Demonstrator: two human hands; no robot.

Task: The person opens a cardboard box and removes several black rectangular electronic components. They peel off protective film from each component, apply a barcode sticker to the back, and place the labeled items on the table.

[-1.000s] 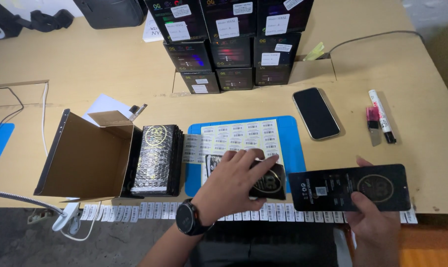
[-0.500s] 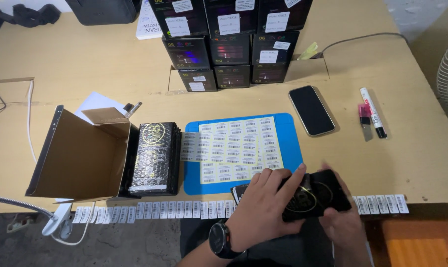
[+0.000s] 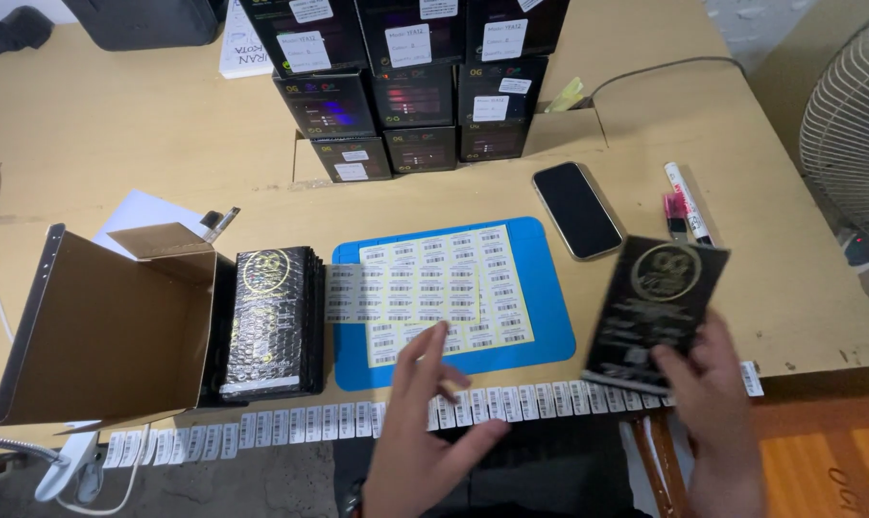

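1. Our right hand [image 3: 708, 384] grips a flat black packet [image 3: 655, 315] by its lower edge, thumb on the face and fingers behind, holding it tilted above the table's near right edge, clear of the surface.
2. Our left hand [image 3: 425, 422] is open and holds nothing — fingers loosely spread, the fingertips [image 3: 432, 338] hovering over the bottom row of the white barcode label sheet [image 3: 434, 288] on the blue mat [image 3: 549, 326]. From this angle we cannot tell whether a fingertip touches a label.
3. To the left, a stack of like black packets [image 3: 271, 321] lies at the mouth of an open cardboard box [image 3: 108, 326]; a strip of peeled labels [image 3: 511, 403] runs along the near table edge.
4. A dark phone [image 3: 576, 209] and two markers [image 3: 686, 203] lie just beyond the packet, with black boxes [image 3: 410, 96] stacked at the back.
5. What could go wrong, as we judge it: the packet is held only at one end, so a loose grip could let it slip onto the phone or off the edge. A careless peel could lift two labels at once or crease one — they sit tightly packed.
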